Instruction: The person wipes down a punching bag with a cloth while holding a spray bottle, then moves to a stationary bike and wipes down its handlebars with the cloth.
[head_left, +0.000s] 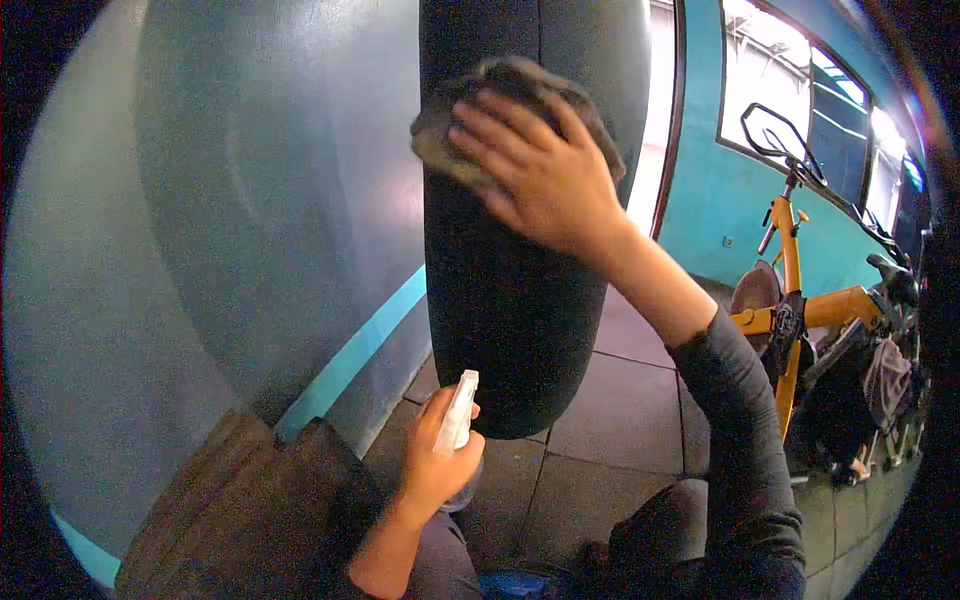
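A long black punching bag (515,310) hangs upright before me. High on its front, my right hand (550,185) presses a dark, greyish-brown cloth (438,140) against the surface; the fingers lie over the cloth, slightly blurred. Lower down, my left hand (425,465) is wrapped round a spray bottle (460,412) with a white trigger head. The bottle's body is mostly hidden behind the hand. It is held close to the bag's rounded lower end.
A grey wall (270,200) with a turquoise stripe stands close on the left. Yellow exercise bikes (790,310) line the right side, below windows (765,60). Dark floor tiles (615,410) lie under the bag. A brown ribbed thing (240,500) is at lower left.
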